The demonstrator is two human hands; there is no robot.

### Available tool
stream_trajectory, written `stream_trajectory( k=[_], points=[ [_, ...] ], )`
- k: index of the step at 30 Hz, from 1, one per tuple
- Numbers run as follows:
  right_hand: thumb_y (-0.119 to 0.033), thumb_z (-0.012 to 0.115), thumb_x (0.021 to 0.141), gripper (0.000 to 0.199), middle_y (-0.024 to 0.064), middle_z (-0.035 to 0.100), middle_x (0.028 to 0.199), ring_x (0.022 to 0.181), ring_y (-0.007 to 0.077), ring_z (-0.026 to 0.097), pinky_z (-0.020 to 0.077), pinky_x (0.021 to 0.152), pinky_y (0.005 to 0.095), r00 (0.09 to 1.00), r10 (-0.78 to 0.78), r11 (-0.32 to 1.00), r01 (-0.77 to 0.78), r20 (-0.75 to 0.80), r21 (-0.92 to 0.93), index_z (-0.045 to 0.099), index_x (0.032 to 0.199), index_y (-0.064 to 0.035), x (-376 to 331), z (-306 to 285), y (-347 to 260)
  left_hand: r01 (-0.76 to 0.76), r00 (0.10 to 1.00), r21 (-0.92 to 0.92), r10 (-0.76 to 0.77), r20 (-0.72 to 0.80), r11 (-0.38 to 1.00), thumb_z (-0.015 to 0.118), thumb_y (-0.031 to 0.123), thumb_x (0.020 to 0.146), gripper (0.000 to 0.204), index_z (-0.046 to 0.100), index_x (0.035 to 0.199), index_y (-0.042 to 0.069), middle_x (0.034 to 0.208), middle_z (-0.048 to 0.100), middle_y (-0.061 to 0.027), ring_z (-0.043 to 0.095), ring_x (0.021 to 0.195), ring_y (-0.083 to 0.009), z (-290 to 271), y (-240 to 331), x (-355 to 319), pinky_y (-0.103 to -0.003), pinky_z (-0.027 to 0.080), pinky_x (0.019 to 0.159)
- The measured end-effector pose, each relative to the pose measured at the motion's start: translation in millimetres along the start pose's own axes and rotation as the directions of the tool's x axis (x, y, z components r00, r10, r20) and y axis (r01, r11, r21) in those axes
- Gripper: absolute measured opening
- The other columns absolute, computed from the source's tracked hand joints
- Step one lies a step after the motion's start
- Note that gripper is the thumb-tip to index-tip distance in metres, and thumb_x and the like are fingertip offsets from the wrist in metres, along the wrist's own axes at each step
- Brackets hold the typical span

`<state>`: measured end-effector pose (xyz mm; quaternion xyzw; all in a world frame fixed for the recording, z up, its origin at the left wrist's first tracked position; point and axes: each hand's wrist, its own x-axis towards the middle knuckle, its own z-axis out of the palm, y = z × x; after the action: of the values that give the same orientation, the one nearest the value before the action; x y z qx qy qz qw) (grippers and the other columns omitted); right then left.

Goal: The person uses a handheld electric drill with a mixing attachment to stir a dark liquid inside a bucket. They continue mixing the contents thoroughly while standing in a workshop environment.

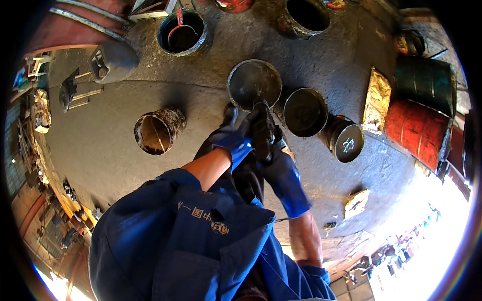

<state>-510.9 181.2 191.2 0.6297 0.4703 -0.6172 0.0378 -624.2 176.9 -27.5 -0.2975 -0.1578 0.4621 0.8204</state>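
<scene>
My left hand [237, 144], in a blue glove with dark fingers, is closed around the front of a dark power drill [262, 133]. Behind it, my right hand [284, 178], gloved alike, grips the rear of the same drill. The drill's front end points over a round bucket [253, 60] filled with dark, shiny liquid. A thin shaft seems to reach into the liquid; its end is hidden. Touching that bucket on the right stands a second bucket of dark stuff [324, 108]. Beside it sits a smaller dark can [331, 133] with a pale mark on top.
A rusty, tipped-looking bucket [173, 125] stands to the left. Farther off are a green-rimmed bucket [201, 37] with a red-handled pot inside and another open bucket [296, 30]. Red [416, 130] and green drums [424, 83] lie at right, near a crumpled yellowish sack [376, 100]. A grey jerrycan [118, 60] is at upper left.
</scene>
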Motion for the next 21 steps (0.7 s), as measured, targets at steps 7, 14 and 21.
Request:
stream_trajectory(
  k=[7,14,21],
  points=[
    [-0.027,0.081,0.078,0.044,0.0152,0.076,0.105,0.098,0.0325,0.074,0.0563,0.085,0.0421,0.995,0.015,0.996,-0.023,-0.1,-0.087,0.071,0.117,-0.01,-5.8,7.9,5.1,0.015,0.999,-0.041,-0.016,-0.037,0.999,0.038,0.03,0.113,0.031,0.045,0.085,0.02,0.049,0.029,-0.0007,0.03,0.033,-0.0165,-16.4,7.8,-3.5,-0.034,0.03,0.035],
    [-0.028,0.082,0.077,0.044,0.0135,0.076,0.096,0.091,0.0241,0.073,0.0558,0.082,0.04,0.997,0.036,0.998,-0.04,-0.068,-0.053,0.072,0.116,-0.0106,-3.6,7.3,4.4,-0.035,0.997,0.118,0.042,-0.058,0.992,0.042,0.038,0.112,0.035,0.045,0.081,0.021,0.054,0.031,0.0003,0.031,0.039,-0.017,-17.9,9.0,-10.9,-0.035,0.028,0.039],
    [-0.028,0.082,0.076,0.046,0.0141,0.076,0.097,0.093,0.0259,0.073,0.0562,0.083,0.0402,0.996,0.064,0.994,-0.069,-0.058,-0.088,0.072,0.117,-0.01,5.6,9.3,16.9,-0.033,0.995,0.129,0.044,-0.085,0.991,0.043,0.035,0.111,0.036,0.044,0.079,0.019,0.051,0.031,-0.0006,0.033,0.037,-0.0183,-0.5,-1.1,3.3,-0.036,0.03,0.037]
  ],
)
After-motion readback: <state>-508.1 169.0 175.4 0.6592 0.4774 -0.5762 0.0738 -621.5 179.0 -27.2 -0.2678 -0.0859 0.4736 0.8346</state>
